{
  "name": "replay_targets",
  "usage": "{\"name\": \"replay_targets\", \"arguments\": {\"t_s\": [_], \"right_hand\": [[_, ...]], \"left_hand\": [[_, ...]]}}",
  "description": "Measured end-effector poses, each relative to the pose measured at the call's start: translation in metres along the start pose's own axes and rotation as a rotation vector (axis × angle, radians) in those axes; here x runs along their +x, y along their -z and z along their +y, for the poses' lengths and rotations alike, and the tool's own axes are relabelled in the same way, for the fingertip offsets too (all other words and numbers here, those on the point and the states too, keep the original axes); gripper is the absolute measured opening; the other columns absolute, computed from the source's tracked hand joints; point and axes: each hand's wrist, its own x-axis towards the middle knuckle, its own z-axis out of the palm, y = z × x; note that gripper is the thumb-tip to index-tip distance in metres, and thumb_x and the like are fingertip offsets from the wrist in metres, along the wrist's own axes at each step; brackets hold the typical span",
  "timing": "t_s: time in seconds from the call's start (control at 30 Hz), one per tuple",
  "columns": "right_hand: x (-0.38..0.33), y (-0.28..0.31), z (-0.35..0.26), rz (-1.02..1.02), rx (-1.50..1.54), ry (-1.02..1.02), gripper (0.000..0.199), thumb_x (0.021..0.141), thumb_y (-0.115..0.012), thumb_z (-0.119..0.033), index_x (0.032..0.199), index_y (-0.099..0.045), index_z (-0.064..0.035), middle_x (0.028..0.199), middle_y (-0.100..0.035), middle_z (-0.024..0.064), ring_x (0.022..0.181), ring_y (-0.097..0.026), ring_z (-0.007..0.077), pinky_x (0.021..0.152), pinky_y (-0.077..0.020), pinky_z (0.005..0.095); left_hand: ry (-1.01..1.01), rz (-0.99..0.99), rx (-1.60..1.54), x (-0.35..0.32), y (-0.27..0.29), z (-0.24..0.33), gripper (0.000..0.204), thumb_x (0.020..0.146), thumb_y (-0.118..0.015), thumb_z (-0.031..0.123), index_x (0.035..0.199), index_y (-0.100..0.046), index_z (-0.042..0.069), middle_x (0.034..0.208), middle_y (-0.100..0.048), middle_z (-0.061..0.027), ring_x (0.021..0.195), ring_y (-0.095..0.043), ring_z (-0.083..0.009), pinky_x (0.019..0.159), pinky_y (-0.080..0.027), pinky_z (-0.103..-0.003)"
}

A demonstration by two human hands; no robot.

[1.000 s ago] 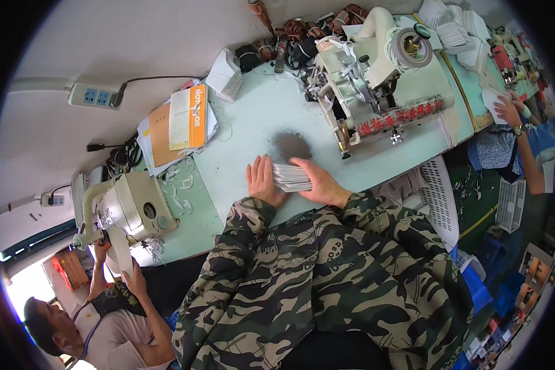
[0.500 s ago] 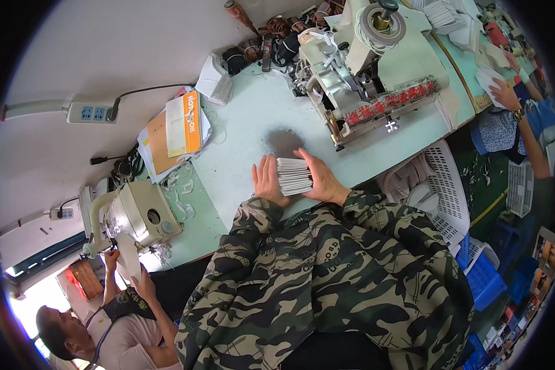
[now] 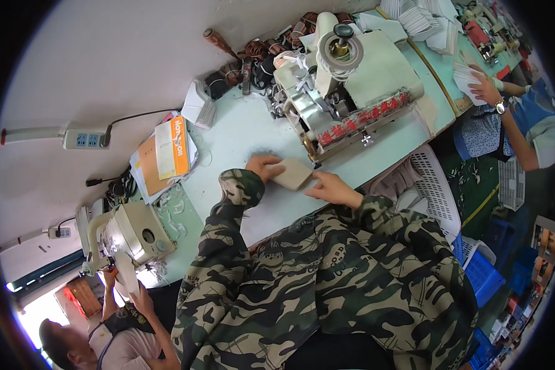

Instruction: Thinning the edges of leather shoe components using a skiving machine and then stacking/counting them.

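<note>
A stack of flat, pale pieces with rounded corners [image 3: 294, 174] is between my two hands over the pale table, its broad beige face turned up. My left hand [image 3: 264, 167] grips its left end, with the fingers curled over the edge. At the right corner, my right hand [image 3: 335, 189] holds it between thumb and fingers. What the pieces are cannot be made out. Just beyond the hands stands a cream sewing machine [image 3: 376, 68] with a red-marked front bar.
Papers and an orange-white booklet [image 3: 171, 148] lie left, near a white stack [image 3: 198, 106]. Tied bundles and a screwdriver [image 3: 219, 42] line the wall. A white basket [image 3: 436, 191] stands right of the table. One person works at another machine [image 3: 129, 228] lower left; another holds white pieces [image 3: 468, 80] upper right.
The stack has turned from showing its layered edges to showing its flat face. My left hand has shifted to grip its end, and my right hand has moved slightly right and down.
</note>
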Motion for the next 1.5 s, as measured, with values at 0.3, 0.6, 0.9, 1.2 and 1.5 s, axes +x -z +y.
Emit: {"name": "replay_targets", "arguments": {"t_s": [0.3,0.6,0.9,1.2,1.5], "right_hand": [[-0.021,0.097,0.013,0.103,0.11,0.052,0.043,0.085,-0.071,-0.02,0.118,-0.056,0.0047,0.084,-0.069,0.0103,0.074,-0.063,0.0126,0.066,-0.0505,0.0268],[-0.035,0.166,-0.049,0.093,0.025,0.201,0.031,0.084,-0.071,-0.022,0.101,-0.064,0.0029,0.086,-0.07,0.0144,0.075,-0.067,0.0184,0.068,-0.0521,0.0303],[0.026,0.212,-0.081,0.255,-0.436,0.497,0.032,0.075,-0.071,-0.02,0.102,-0.064,-0.0027,0.084,-0.069,0.012,0.075,-0.066,0.0308,0.071,-0.0517,0.0377],[-0.01,0.266,-0.089,0.552,-0.705,0.629,0.015,0.077,-0.063,-0.019,0.087,-0.068,-0.009,0.086,-0.066,0.0066,0.083,-0.062,0.029,0.071,-0.0467,0.041],[-0.022,0.2,-0.066,0.304,-0.254,0.437,0.026,0.077,-0.073,-0.021,0.096,-0.066,-0.0058,0.083,-0.063,0.0076,0.074,-0.062,0.0238,0.066,-0.0478,0.0358]], "left_hand": [[-0.368,0.58,0.8,-0.016,-0.031,0.036,0.025,0.081,-0.07,0.025,0.1,-0.066,0.009,0.097,-0.068,-0.0065,0.087,-0.066,-0.0268,0.082,-0.051,-0.038],[0.084,-0.343,-0.224,-0.019,0.025,0.171,0.019,0.09,-0.061,0.016,0.085,-0.067,-0.002,0.067,-0.059,-0.0014,0.05,-0.054,-0.0092,0.044,-0.041,-0.023],[-0.059,-0.077,-0.076,0.068,0.013,0.187,0.018,0.082,-0.063,0.013,0.089,-0.066,-0.003,0.072,-0.064,-0.0101,0.064,-0.057,-0.0166,0.061,-0.045,-0.031],[0.066,0.431,0.916,0.038,0.007,0.122,0.025,0.089,-0.057,0.034,0.101,-0.066,0.014,0.071,-0.066,-0.0127,0.067,-0.066,-0.0336,0.058,-0.051,-0.043],[-0.478,0.566,1.077,-0.006,-0.015,0.053,0.014,0.082,-0.063,0.023,0.09,-0.062,0.012,0.098,-0.066,-0.0085,0.066,-0.064,-0.0344,0.06,-0.051,-0.047]]}}
